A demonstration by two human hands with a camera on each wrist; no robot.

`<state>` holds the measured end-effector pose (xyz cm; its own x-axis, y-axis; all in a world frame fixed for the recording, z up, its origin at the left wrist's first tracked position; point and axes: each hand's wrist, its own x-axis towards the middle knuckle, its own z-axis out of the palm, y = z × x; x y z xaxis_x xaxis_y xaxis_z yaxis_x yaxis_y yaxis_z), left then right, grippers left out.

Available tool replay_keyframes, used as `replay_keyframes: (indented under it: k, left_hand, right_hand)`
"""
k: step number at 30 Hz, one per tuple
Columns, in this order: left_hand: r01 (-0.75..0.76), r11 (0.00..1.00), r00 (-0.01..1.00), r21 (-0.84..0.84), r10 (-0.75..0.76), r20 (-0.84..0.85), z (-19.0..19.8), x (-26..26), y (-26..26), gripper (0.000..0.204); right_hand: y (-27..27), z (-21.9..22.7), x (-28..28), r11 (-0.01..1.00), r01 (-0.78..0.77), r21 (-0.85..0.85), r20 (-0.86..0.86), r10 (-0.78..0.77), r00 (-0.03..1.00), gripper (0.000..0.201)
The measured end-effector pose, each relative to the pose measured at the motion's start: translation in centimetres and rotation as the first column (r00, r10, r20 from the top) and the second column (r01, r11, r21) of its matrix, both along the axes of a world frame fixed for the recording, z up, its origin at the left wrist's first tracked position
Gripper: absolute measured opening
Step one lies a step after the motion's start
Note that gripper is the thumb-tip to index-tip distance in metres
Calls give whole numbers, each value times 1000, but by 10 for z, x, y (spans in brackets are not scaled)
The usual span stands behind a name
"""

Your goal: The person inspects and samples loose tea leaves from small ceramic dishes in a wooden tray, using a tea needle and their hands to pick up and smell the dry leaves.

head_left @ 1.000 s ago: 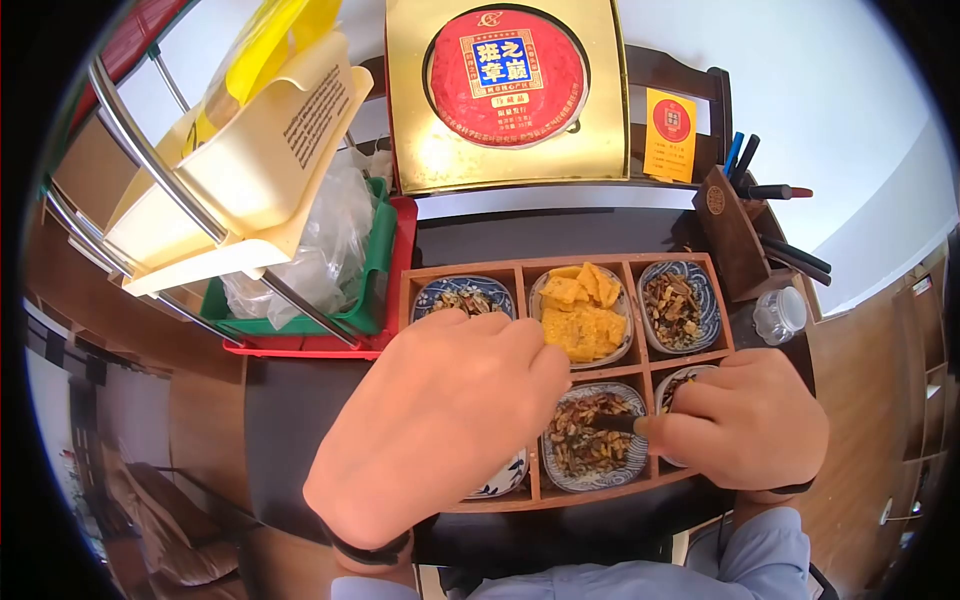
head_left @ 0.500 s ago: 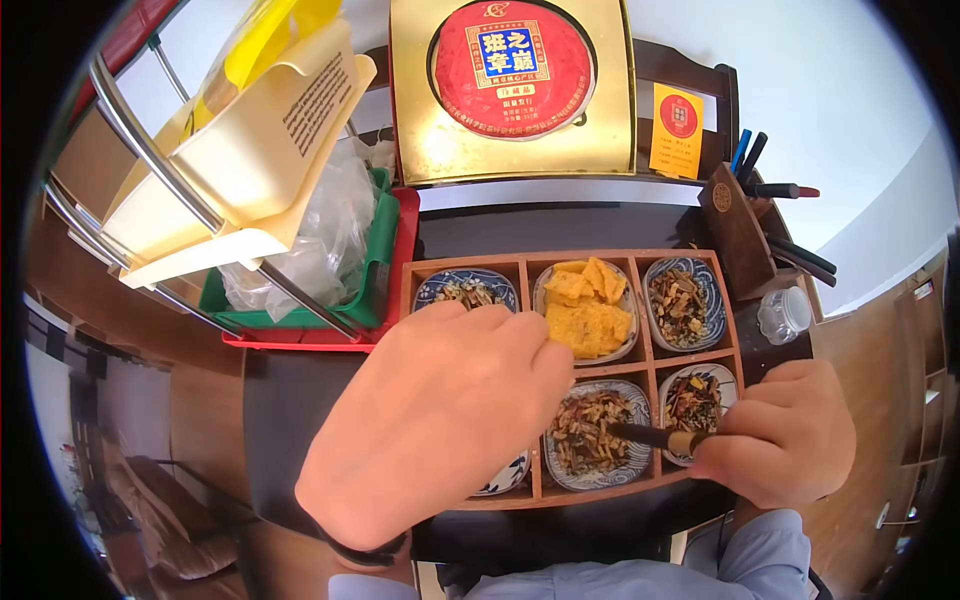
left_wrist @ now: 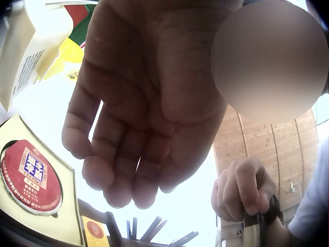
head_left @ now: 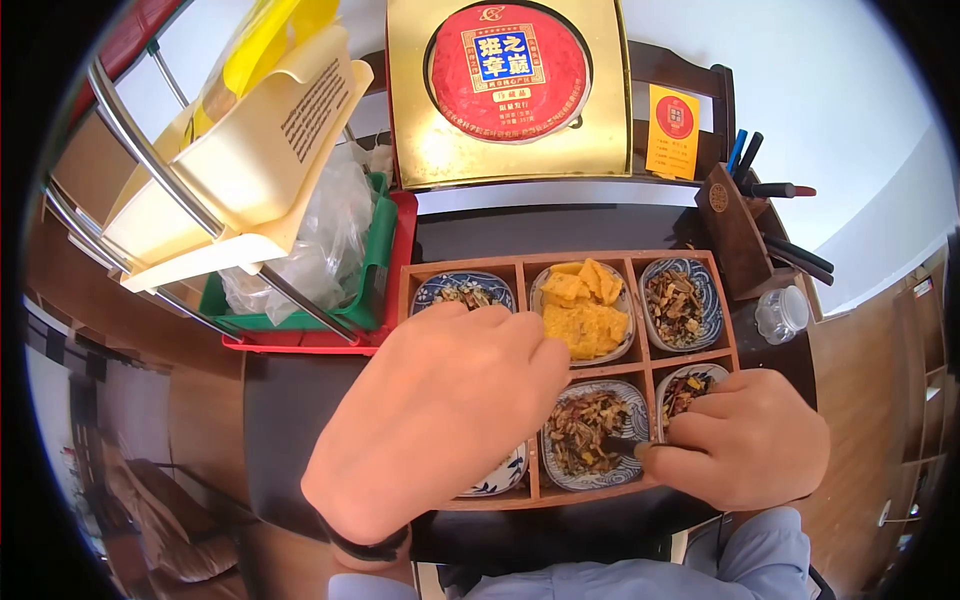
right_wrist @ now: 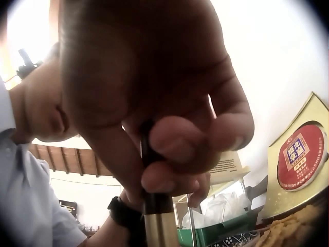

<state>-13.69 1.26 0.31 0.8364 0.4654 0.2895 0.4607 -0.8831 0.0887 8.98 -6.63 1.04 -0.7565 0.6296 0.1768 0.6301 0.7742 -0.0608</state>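
Note:
My right hand [head_left: 745,440] grips a slim dark tool with a brass-coloured band [right_wrist: 160,226]. The tool's dark end [head_left: 622,446] lies in the front middle bowl [head_left: 638,405], among chopped dried bits [head_left: 585,420]. Over the left part of the wooden compartment tray [head_left: 590,498] hovers my left hand [head_left: 450,410], back up. From below, in the left wrist view, that hand's fingers [left_wrist: 146,190] hang loosely bent with nothing in them. It hides most of the front left bowl [head_left: 503,478]. The right hand partly covers the front right bowl [head_left: 708,372].
Yellow pieces [head_left: 585,330] fill the back middle bowl, beside a bowl of dried bits [head_left: 676,308]. A glass jar [head_left: 781,315] and pen holder [head_left: 735,230] stand right. Behind is a gold box [head_left: 410,150]; left, a green basket [head_left: 380,260] and metal rack [head_left: 150,145].
My right hand moved right, drawing the tool partly out of the front middle bowl, then came back left with its end in the dried bits. The left hand has stayed in place.

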Motion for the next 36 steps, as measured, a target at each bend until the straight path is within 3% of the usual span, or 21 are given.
replay_keyframes:
  k: [3,5,8,14,20,23,27,29,32,36]
  left_hand:
    - [13,1000,1000,-19,-13,12,-1,1,0,18]
    - [22,999,1000,-23,-21,23,-3,2,-1,18]
    - [22,1000,1000,-18,-22,3,-4,5,-1,17]
    - [13,999,1000,-33,-13,2,-5,6,-2,16]
    - [7,1000,1000,-20,-7,-15,-4,7,-2,16]
    - [9,1000,1000,-26,-9,-10,-3,7,-3,16]
    - [8,1000,1000,-29,-8,-14,-5,8,-3,17]
    - [14,999,1000,-34,-14,-15,-5,10,-4,17]
    - [4,1000,1000,-28,-5,-17,-3,9,-5,17]
    - [12,1000,1000,-23,-12,-21,-6,12,-6,16]
  right_hand:
    - [-2,9,5,998,-7,64,-24,9,1000,16]
    - [-5,9,7,991,3,134,-145,16,989,16]
    - [-1,-4,-1,1000,-26,12,-13,26,1000,16]
    - [-4,5,2,994,7,113,-131,8,991,14]
    - [4,-8,-5,999,-35,42,-62,37,997,15]
    - [0,3,0,990,29,135,-132,-11,991,15]
    - [2,-3,-8,990,48,129,-134,-31,991,15]
    - [6,-7,-11,995,13,101,-33,-9,999,15]
    - [0,-1,-4,986,66,151,-118,-49,992,16]
    - [2,-4,-9,992,30,119,-64,-23,998,17]
